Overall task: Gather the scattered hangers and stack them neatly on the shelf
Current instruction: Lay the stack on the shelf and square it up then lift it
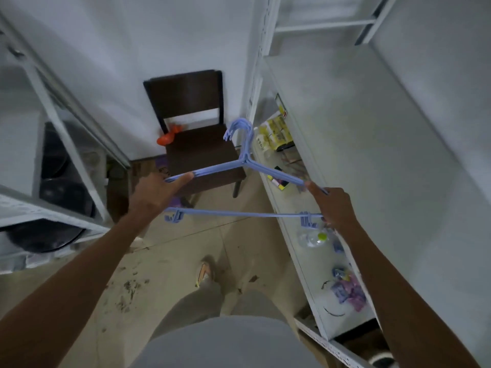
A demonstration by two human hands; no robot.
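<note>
I hold a bunch of several light-blue plastic hangers (240, 166) stacked together, hooks pointing away from me over the chair. My left hand (156, 192) grips the bunch at its left shoulder. My right hand (336, 207) grips the right shoulder and the end of the bottom bar. The bunch hangs in the air between the dark chair and the white shelf unit (300, 208) on my right, level with its middle shelf.
A dark wooden chair (196, 144) stands against the wall ahead with an orange object (167, 138) on its seat. The right shelf holds yellow packets (276, 131), a plastic bottle (312, 239) and small purple bits (348, 290). A white rack (53, 144) with dark pans stands left.
</note>
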